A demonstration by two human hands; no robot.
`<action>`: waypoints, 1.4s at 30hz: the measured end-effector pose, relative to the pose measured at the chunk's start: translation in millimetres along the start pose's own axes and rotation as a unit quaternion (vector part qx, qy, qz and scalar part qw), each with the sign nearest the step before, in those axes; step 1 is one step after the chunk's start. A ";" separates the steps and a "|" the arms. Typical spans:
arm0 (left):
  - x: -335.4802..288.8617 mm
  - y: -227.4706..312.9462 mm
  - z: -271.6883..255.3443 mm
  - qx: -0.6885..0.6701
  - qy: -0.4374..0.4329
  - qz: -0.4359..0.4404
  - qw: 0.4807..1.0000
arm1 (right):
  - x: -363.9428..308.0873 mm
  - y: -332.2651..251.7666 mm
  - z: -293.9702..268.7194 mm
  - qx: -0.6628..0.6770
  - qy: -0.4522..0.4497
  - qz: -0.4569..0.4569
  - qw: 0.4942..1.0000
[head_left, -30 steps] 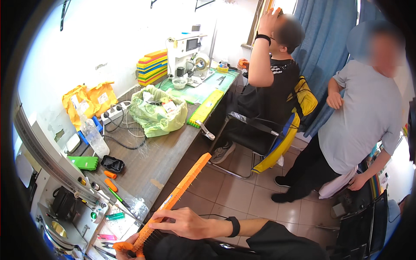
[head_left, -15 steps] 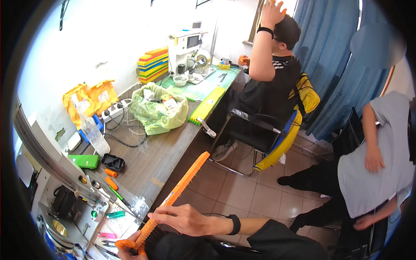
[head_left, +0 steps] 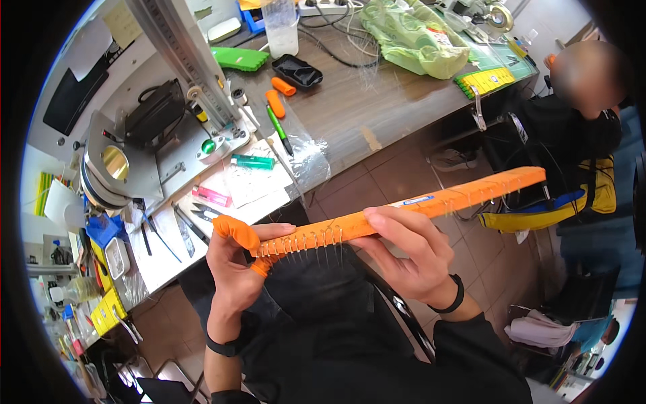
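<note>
A long orange foam strip [head_left: 484, 189] lies crosswise above my lap, its right end slightly higher. Short golden wires stand in a row along its near edge by the left end, with thin strands hanging from them; more thin wires cross its right half. My left hand [head_left: 235, 273] is closed on the strip's left end, orange finger cots [head_left: 235, 232] covering its thumb and a finger. Bare-fingered, my right hand [head_left: 410, 259] pinches the strip near its middle, fingertips on top and thumb beneath. Both wrists wear black bands.
On the bench [head_left: 363, 108] lie loose orange finger cots [head_left: 275, 104], a green pen [head_left: 278, 128], a black tray [head_left: 297, 71] and a green plastic bag [head_left: 414, 37]. A metal machine [head_left: 128, 161] stands left. Tweezers [head_left: 191, 225] lie on white paper. A co-worker [head_left: 579, 128] sits at right.
My view has turned down and toward the left. The strip has swung from pointing away to lying crosswise, and both hands now show fully on it. The co-worker's raised arm is no longer visible.
</note>
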State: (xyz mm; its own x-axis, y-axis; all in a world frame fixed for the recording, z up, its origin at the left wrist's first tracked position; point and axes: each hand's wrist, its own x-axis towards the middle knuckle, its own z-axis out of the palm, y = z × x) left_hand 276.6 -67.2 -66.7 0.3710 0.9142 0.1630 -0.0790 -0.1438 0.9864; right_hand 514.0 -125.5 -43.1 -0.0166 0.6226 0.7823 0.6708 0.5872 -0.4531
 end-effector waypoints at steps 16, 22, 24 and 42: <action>-8.9 9.1 -6.9 0.063 -0.013 0.105 0.992 | 1.2 -17.2 -4.6 0.004 -0.023 0.006 1.000; -6.4 10.7 -4.9 0.093 -0.002 0.114 0.989 | 0.1 -17.7 -6.1 -0.006 -0.133 0.041 0.990; -7.3 10.7 -4.1 0.100 0.004 0.110 0.989 | -1.9 -14.1 -1.6 0.005 -0.104 0.015 0.995; -9.7 12.7 -8.0 0.213 0.026 0.209 0.954 | -2.5 -11.3 3.2 0.034 -0.123 0.025 0.992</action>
State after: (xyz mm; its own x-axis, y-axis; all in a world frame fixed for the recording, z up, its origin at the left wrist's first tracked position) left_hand 264.6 -74.9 -55.9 0.3431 0.7583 0.5543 0.1776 -0.6318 0.7545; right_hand 504.0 -132.0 -41.3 -0.1698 0.7548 0.6337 0.6240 0.5800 -0.5236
